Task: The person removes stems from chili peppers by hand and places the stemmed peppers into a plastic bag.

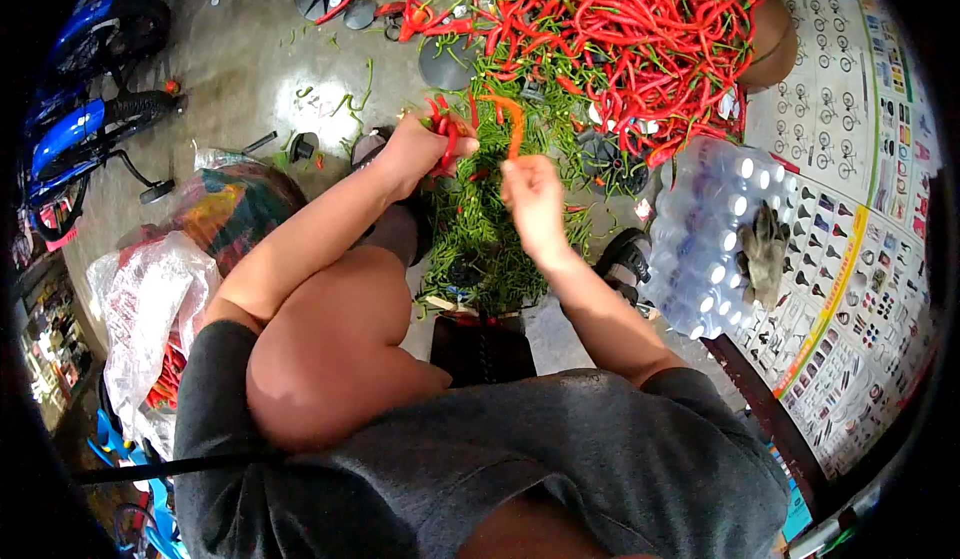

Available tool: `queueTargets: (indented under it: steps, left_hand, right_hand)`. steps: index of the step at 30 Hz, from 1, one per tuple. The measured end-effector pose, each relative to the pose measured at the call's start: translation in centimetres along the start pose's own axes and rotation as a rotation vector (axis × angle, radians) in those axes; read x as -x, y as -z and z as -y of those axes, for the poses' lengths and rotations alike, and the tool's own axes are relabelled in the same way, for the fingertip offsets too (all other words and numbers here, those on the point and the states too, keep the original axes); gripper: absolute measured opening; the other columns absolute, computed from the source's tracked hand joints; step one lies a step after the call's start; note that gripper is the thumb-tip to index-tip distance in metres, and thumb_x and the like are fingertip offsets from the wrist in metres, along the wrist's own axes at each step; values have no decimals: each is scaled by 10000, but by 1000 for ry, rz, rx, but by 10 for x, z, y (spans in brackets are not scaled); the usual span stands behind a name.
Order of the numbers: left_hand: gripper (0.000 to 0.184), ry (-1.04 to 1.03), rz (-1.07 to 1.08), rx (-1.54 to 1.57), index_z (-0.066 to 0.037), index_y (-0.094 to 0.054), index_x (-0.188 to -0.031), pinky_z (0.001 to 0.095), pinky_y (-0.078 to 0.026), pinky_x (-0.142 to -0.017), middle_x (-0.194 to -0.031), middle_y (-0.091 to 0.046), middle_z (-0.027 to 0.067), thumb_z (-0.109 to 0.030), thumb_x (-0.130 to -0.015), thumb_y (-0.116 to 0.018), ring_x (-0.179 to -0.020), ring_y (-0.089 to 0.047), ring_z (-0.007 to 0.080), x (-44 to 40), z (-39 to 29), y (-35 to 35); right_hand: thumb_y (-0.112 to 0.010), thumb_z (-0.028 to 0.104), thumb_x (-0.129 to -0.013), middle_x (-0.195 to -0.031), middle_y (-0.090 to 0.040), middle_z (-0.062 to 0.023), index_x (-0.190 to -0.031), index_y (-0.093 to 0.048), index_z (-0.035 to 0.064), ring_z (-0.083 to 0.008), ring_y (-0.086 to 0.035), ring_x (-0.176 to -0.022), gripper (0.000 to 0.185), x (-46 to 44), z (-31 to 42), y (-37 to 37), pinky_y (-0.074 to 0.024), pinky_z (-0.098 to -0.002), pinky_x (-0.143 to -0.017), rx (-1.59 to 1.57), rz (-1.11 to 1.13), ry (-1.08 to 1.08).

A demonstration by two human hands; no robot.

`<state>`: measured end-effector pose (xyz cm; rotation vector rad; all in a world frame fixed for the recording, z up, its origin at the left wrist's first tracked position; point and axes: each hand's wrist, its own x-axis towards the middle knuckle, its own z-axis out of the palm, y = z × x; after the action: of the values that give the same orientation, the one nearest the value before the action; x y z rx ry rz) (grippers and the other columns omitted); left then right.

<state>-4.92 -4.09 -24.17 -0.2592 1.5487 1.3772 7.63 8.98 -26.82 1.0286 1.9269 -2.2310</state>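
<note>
Several red chili peppers (449,144) are bunched in my left hand (420,149), whose fingers are closed round them. My right hand (535,194) pinches one end of a curved orange chili pepper (517,124), which points up and away from me. Below and between both hands lies a layer of green stems (480,229) on the floor. A large heap of red chili peppers (620,39) with green stems spreads beyond my right hand.
Wrapped plastic bottles (700,239) stand at the right with a dark glove (765,257) on them. At the left are a clear plastic bag (160,309) and blue bicycles (70,139). A shoe (627,259) is beside the bottles. Printed sheets (850,289) cover the far right.
</note>
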Motion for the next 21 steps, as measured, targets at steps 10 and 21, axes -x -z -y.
queueTargets:
  steps: [10,21]
  left_hand:
    - [139,82,-126,335,-53,-581,-798,258,-410,-500,-661,-568,31,-40,-707,-685,-541,-520,131,3,0,0]
    - [125,99,-149,548,-37,-568,-817,295,-480,-550,-685,-582,62,-32,-722,-649,-579,-567,179,-7,5,22]
  right_hand:
    - [-627,146,-779,-556,-539,-72,-751,-572,-17,-151,-487,-487,174,7,9,-9,-399,-306,-479,313,200,104]
    - [-553,48,-693,-758,-580,-34,-727,-605,108,-228,-547,-768,86,5,45,-12,-420,-342,-671,587,649,891]
